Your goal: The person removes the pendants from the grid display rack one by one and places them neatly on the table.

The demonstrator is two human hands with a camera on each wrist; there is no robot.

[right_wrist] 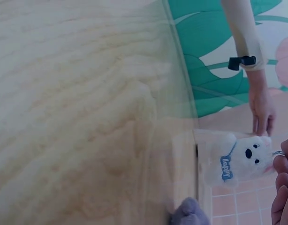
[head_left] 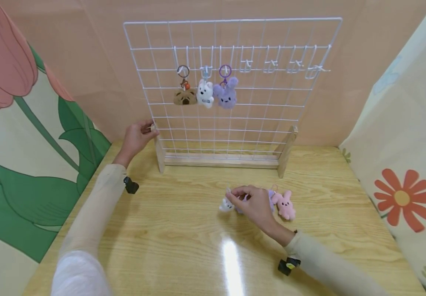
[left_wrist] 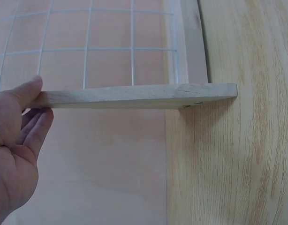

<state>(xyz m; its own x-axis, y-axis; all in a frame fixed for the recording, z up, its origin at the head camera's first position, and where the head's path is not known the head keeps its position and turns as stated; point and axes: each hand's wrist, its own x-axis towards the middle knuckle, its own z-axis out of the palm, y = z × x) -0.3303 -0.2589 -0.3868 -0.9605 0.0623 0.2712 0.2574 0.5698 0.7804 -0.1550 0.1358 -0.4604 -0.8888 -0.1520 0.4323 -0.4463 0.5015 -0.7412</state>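
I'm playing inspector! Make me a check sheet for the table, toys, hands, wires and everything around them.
Surface: wood-grain table, with a bright glare patch.
Job's things: rack stands upright; brown toy, white bear and purple bunny hang from its hooks. Pink bunny lies on the table, with purple plush partly hidden beside it.
Clutter: nothing seen.
Hands: left hand grips the rack's left wooden foot; right hand pinches a white toy by its loop.
Cables: nothing seen.
Surroundings: peach backdrop, painted tulip, red flower.
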